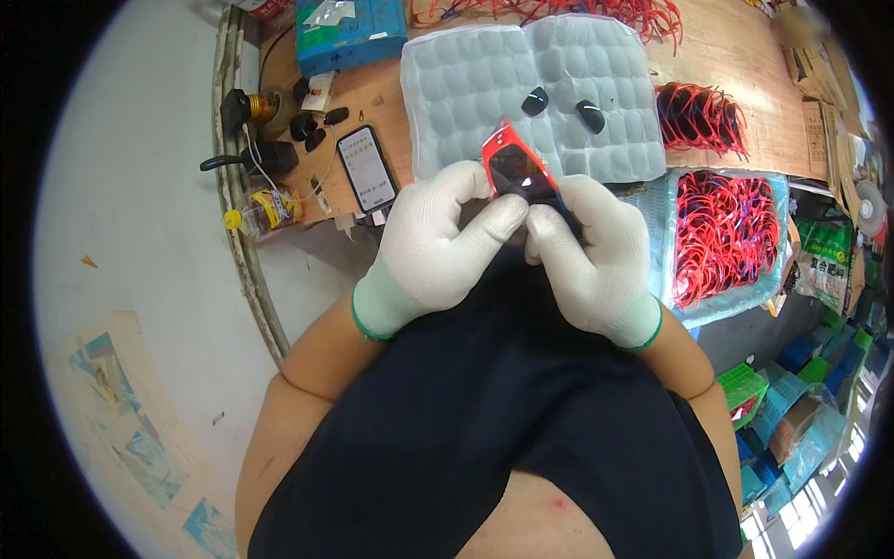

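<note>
Both my hands wear white knit gloves with green cuffs and meet over the near edge of a quilted pale-grey pad (463,107). Between them is a pair of red-framed sunglasses (518,168) with dark lenses, tilted. My left hand (430,240) pinches the frame from the left, its thumb against the lower edge. My right hand (601,259) closes on the other end, thumb beside the left thumb. My fingers hide much of the glasses' near part. Beyond, on the pad, lie one loose dark lens (535,102) and another dark lens (589,116).
A phone (367,169) lies left of the pad, near a yellow-capped bottle (265,212) and black plugs. At the back left stands a blue box (352,37). Rows of red glasses (698,119) sit to the right, above a blue-lined crate (663,238) full of red frames.
</note>
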Demonstrator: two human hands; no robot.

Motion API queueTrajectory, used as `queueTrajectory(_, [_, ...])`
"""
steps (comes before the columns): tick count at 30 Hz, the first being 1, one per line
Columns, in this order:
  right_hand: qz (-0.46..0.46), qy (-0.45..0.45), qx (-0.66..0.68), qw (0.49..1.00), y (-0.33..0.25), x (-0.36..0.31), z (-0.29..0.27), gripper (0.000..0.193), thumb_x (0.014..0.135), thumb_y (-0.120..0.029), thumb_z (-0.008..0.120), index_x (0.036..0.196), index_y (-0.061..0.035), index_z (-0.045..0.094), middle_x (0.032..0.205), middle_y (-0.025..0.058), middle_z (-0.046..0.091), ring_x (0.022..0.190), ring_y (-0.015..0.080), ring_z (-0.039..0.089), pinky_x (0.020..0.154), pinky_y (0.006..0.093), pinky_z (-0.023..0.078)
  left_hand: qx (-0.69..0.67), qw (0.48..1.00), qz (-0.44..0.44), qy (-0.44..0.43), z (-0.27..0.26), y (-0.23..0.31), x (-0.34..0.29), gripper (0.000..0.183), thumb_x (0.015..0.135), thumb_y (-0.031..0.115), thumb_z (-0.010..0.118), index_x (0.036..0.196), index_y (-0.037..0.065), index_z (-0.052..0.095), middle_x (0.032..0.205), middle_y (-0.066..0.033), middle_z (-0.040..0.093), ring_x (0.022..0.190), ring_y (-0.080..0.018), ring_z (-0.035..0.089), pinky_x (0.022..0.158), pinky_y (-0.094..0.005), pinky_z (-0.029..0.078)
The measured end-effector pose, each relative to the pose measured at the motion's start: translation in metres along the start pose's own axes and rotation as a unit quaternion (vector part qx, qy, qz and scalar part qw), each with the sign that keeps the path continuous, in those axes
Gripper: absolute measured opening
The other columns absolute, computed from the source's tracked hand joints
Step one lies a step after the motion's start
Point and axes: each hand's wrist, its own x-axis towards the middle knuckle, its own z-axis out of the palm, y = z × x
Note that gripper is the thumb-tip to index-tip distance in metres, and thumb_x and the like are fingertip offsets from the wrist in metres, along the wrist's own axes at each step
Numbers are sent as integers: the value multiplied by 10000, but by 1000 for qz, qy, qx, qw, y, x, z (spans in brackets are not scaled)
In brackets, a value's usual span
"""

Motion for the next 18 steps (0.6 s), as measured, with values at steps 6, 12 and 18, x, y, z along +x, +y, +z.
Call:
queueTrajectory(6, [-4, 13, -6, 1000, -7, -1, 3, 118, 940, -49, 618, 1030, 19, 655, 724, 175, 609, 625, 297, 663, 592, 340, 495, -83, 996, -9, -12, 2, 3, 2, 174, 1036, 145, 624, 1004, -25, 642, 910, -77, 719, 847, -122, 703, 792, -275, 577])
queueTrajectory(12, [107, -13, 130, 986, 10, 10, -5, 193, 935, -144, 672, 1004, 35, 656, 719, 186, 621, 645, 246, 676, 616, 339, 500, -183, 980, -72, 16, 1, -6, 20, 223, 1046, 195, 585, 1070, -23, 627, 962, -86, 699, 929, -152, 704, 838, -321, 584])
queueTrajectory(18, [0, 25, -25, 999, 20, 14, -17, 173, 891, -157, 715, 920, 2, 653, 627, 161, 590, 541, 294, 636, 531, 368, 481, -77, 995, -66, -6, 8, -8, 38, 212, 1026, 171, 621, 967, -25, 677, 826, -15, 693, 830, -64, 627, 762, -251, 520])
